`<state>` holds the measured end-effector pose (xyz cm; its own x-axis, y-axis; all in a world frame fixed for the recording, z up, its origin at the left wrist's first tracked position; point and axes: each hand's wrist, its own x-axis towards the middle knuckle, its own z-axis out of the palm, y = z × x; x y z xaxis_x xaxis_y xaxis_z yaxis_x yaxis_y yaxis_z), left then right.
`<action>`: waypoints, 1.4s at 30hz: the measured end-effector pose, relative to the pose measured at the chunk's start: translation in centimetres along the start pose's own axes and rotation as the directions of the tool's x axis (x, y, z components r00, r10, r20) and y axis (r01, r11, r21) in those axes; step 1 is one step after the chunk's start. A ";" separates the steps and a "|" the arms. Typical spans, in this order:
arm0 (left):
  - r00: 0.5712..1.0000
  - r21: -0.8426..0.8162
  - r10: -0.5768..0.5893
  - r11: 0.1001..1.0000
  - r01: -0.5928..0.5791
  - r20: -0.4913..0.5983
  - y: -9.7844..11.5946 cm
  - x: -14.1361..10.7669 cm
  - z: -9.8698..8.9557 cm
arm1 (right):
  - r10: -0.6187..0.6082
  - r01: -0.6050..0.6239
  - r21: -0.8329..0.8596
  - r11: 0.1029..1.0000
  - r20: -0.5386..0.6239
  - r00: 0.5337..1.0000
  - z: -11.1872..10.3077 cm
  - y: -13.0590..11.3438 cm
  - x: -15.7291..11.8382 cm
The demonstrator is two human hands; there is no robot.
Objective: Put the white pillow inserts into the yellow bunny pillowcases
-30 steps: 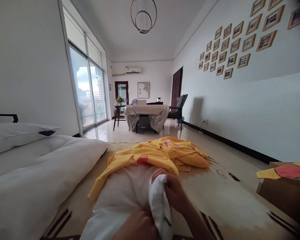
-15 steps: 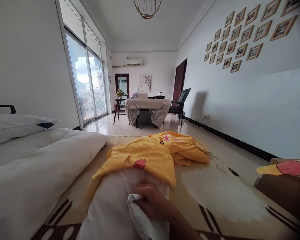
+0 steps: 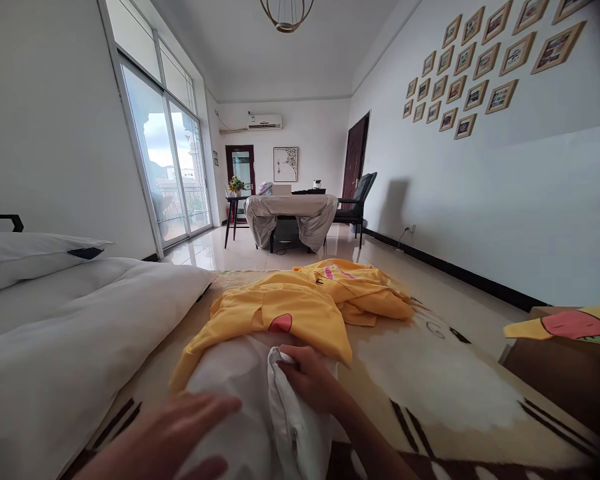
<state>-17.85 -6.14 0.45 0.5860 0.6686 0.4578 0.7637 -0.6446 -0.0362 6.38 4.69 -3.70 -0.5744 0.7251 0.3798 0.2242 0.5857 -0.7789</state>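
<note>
Gripping a fold of the white pillow (image 3: 240, 363) in the curled right hand (image 3: 311, 381), just nearside of the yellow fabric (image 3: 280, 299), probably keeping slack gathered. Spreading the left hand (image 3: 167, 432), holding nothing visible, blurring too much to confirm contact. Losing the pillow's far end beneath the fabric, cropping its near end.
</note>
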 end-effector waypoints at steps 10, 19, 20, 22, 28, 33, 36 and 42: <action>0.629 -0.251 -0.377 0.687 0.683 0.679 -7.2 3.7 2.6 | 0.001 0.005 -0.193 0.981 0.035 0.999 0.4 -1.1 -0.7; 0.704 -0.068 -0.433 0.825 0.562 0.563 -4.9 5.1 5.2 | -0.041 0.245 -0.515 0.822 0.375 0.926 2.0 -2.0 -1.1; 0.701 -0.095 -0.412 0.822 0.562 0.582 -5.2 5.0 5.2 | -0.029 0.261 -0.547 0.796 0.395 0.918 2.4 -1.9 -1.2; 0.696 -0.134 -0.384 0.814 0.565 0.606 -5.6 4.8 5.2 | -0.014 0.290 -0.600 0.745 0.421 0.907 3.2 -1.4 -1.3; 0.719 -0.118 -0.387 0.831 0.543 0.578 -5.1 5.0 5.1 | -0.058 0.323 -0.682 0.656 0.381 0.923 6.2 -0.4 -1.8; 0.742 -0.049 -0.404 0.862 0.505 0.536 -4.2 4.9 4.8 | -0.083 0.301 -0.700 0.648 0.328 0.941 6.9 -0.1 -1.5; 0.750 0.006 -0.445 0.862 0.507 0.489 -3.9 4.1 3.9 | -0.053 0.228 -0.630 0.742 0.285 0.957 5.8 0.4 -0.9; 0.824 -0.137 -0.503 0.825 0.548 0.260 -2.8 1.9 0.0 | 0.022 -0.003 0.104 0.995 -0.179 0.984 1.1 3.7 0.5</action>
<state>-18.88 -3.13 1.44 0.1688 0.9719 0.1642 0.9143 -0.2167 0.3423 6.04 6.79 -6.99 -0.4191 0.7907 0.4462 0.1424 0.5426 -0.8278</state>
